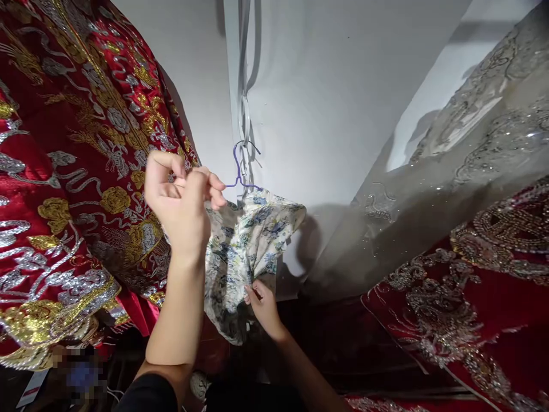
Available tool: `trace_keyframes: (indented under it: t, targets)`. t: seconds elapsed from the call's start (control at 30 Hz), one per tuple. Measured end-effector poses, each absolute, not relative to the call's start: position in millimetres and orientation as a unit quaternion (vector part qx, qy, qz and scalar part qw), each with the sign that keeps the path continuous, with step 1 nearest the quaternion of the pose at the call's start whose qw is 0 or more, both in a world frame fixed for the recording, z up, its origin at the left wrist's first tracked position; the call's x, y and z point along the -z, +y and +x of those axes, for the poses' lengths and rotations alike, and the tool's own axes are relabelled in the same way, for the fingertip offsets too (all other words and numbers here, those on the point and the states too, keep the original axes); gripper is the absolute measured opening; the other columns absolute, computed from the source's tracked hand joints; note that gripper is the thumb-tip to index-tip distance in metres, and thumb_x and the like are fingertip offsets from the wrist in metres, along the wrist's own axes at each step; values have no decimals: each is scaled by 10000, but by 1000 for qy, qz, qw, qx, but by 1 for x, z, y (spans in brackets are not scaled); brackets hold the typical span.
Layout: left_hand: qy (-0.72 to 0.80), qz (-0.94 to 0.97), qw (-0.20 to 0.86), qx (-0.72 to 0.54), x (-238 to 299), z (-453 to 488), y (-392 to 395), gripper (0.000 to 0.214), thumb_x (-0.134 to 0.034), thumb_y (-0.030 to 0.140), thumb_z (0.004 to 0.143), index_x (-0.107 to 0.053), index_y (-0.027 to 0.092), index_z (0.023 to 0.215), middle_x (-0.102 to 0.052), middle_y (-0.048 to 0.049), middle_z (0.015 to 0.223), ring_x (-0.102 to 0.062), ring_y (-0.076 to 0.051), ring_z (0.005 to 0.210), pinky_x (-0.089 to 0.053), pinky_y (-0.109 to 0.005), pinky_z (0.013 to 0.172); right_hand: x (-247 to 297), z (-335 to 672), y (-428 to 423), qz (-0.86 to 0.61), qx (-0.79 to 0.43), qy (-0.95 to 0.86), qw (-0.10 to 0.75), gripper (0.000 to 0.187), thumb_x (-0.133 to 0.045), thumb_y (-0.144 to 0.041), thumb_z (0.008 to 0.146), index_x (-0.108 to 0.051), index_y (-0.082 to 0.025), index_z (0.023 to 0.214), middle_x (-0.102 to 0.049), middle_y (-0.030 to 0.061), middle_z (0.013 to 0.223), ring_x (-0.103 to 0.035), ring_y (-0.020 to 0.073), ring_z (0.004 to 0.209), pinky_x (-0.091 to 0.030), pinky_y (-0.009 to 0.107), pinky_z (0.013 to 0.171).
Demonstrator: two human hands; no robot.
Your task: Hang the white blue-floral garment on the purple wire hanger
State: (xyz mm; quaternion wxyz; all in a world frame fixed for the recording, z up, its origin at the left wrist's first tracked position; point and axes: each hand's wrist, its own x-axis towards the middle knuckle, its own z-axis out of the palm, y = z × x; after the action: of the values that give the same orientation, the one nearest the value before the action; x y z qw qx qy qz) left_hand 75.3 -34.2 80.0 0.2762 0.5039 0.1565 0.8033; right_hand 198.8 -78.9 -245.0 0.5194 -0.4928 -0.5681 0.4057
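A small white garment with a blue flower print (249, 240) hangs on a purple wire hanger (238, 169), whose hook catches on grey cords against the white wall. My left hand (180, 200) is raised beside the hanger's left shoulder, fingers curled and pinched on the garment's top edge near the wire. Lower down, my right hand (262, 306) grips the garment's bottom folds from below, fingers closed into the cloth.
A red robe with gold and silver embroidery (64, 171) hangs close on the left. A sheer beaded silver fabric (472, 154) and a red embroidered cloth (484, 297) fill the right. Grey cords (245, 74) run down the wall. The floor below is dark.
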Motion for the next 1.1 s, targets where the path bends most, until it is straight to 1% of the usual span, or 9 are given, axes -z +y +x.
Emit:
trace_keyframes:
  t: [0.1, 0.23, 0.37, 0.5, 0.6, 0.8, 0.93, 1.0, 1.1]
  targets:
    - [227, 553, 273, -754, -69, 68, -46, 187, -627, 106, 807, -506, 240, 854, -587, 60, 592, -578, -83, 457, -367, -180, 382, 244, 210, -79, -494, -407, -581, 502, 349, -580, -455, 881, -398, -229, 688, -419, -47, 598, -510, 140, 572, -373, 240, 557]
    - [441, 649, 340, -518, 10, 71, -35, 28, -623, 215, 816, -607, 200, 833, -655, 18, 634, -593, -119, 491, -429, -223, 459, 239, 224, -73, -488, -408, -609, 473, 339, -621, -418, 844, -417, -218, 663, -384, -51, 582, -406, 125, 563, -315, 244, 548]
    - [560, 618, 245, -495, 62, 81, -13, 236, -657, 428, 823, -614, 206, 892, -667, 15, 627, -619, -160, 537, -425, -252, 547, 235, 228, -76, -476, -410, -621, 469, 340, -612, -400, 850, -401, -216, 656, -348, -56, 591, -356, 119, 571, -285, 249, 555]
    - [600, 635, 161, -460, 58, 83, -1, 252, -619, 467, 846, -612, 216, 868, -653, 6, 609, -611, -185, 552, -380, -262, 562, 233, 226, -78, -460, -410, -636, 464, 353, -588, -368, 860, -347, -222, 648, -284, -64, 596, -331, 114, 574, -271, 248, 560]
    - [591, 645, 178, -451, 53, 79, 2, 212, -592, 423, 859, -627, 217, 821, -646, 2, 602, -576, -174, 519, -358, -262, 552, 235, 223, -78, -461, -404, -638, 466, 356, -578, -356, 861, -327, -224, 646, -276, -65, 600, -325, 110, 568, -266, 247, 556]
    - [504, 622, 349, -487, 54, 84, 3, 240, -601, 353, 814, -593, 186, 642, -587, 7, 502, -494, -119, 417, -357, -239, 480, 249, 222, -71, -487, -363, -626, 489, 337, -570, -389, 876, -371, -222, 662, -319, -62, 598, -343, 115, 561, -278, 244, 546]
    - [448, 597, 419, -517, 25, 89, 5, 319, -557, 435, 841, -637, 152, 718, -583, 2, 532, -390, -69, 367, -298, -206, 394, 251, 222, -51, -525, -302, -594, 529, 332, -550, -413, 885, -410, -216, 658, -374, -39, 632, -370, 133, 610, -305, 255, 592]
    - [397, 566, 463, -554, 2, 91, 8, 317, -623, 442, 817, -666, 135, 752, -581, 2, 551, -353, -47, 368, -250, -187, 368, 248, 220, -39, -530, -289, -589, 538, 334, -562, -420, 876, -430, -215, 647, -399, -30, 635, -384, 141, 624, -319, 261, 609]
    - [320, 554, 509, -576, -24, 93, 12, 264, -725, 383, 775, -694, 122, 757, -595, -2, 559, -394, -42, 385, -247, -170, 362, 234, 219, -24, -514, -296, -603, 534, 339, -609, -435, 848, -476, -213, 629, -450, -20, 609, -429, 151, 610, -347, 268, 601]
